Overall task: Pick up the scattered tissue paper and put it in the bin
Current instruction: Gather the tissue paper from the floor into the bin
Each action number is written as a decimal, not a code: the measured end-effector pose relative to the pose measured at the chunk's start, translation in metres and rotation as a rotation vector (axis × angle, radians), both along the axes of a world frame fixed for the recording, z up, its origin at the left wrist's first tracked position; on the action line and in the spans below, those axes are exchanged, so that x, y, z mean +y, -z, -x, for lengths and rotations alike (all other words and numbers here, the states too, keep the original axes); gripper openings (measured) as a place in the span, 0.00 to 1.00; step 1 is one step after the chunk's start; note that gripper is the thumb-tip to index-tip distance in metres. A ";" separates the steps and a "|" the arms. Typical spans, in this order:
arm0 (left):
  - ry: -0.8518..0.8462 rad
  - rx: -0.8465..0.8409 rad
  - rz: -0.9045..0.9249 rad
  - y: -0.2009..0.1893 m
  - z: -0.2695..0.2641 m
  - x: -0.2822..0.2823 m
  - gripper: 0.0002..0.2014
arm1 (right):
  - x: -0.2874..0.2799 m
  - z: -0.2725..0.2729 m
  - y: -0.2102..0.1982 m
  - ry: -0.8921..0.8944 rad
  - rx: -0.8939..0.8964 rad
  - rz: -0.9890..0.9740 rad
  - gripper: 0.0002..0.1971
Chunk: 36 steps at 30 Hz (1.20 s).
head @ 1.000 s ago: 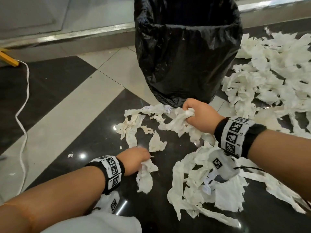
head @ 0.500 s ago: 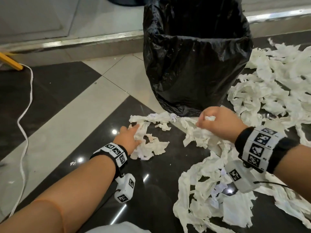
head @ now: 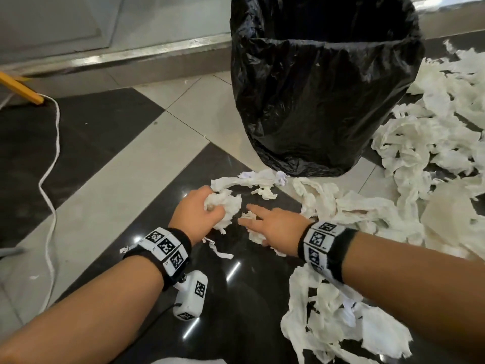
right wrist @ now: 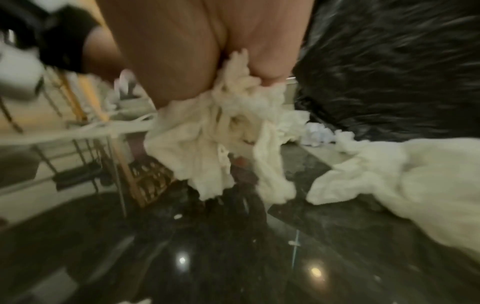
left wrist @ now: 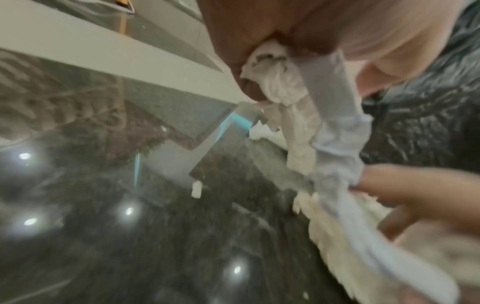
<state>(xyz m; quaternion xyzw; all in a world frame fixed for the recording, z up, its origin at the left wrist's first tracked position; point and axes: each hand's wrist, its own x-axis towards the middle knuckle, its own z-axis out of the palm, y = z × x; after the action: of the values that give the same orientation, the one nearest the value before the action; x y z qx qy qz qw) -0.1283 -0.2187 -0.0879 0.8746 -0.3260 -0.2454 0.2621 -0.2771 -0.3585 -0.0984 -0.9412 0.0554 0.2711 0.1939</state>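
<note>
Tissue paper (head: 409, 143): torn, soft, near weightless strips littering the floor (head: 110, 179) around the bin (head: 322, 101); likely tears, so bunch it. Left hand (head: 195, 214) grip clenched around a wad (head: 225, 203). Right hand (head: 275, 225) fingers extended, pressing a scrap against the floor.

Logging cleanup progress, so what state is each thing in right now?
Bin: upright, black liner open at top.
Left hand: grips a crumpled tissue wad.
Right hand: fingers extended, resting on tissue on the floor.
Tissue pile: scattered right of the bin, not yet collected.
White cord: lying loose on the floor.
</note>
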 end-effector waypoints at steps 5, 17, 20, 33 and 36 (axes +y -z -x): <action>0.107 -0.145 -0.101 -0.008 -0.020 0.002 0.19 | 0.014 -0.022 0.025 0.079 0.087 0.056 0.26; 0.557 -0.117 -0.416 0.035 0.001 -0.086 0.44 | -0.043 0.043 -0.007 0.361 -0.043 -0.007 0.14; 0.570 -0.162 -0.433 0.045 0.015 -0.080 0.32 | -0.070 0.062 -0.006 0.480 -0.090 0.036 0.12; 0.404 -0.124 -0.280 0.005 0.028 -0.019 0.04 | -0.081 0.035 0.025 0.451 0.042 0.116 0.37; 0.364 -0.125 -0.306 -0.005 0.025 -0.004 0.05 | -0.070 0.024 0.032 0.315 0.096 0.194 0.35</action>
<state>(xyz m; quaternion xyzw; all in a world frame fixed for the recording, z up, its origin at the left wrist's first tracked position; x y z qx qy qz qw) -0.1533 -0.2231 -0.0829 0.8445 -0.4526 -0.2806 0.0576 -0.3007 -0.4287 -0.1303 -0.9212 0.2370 0.2752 0.1393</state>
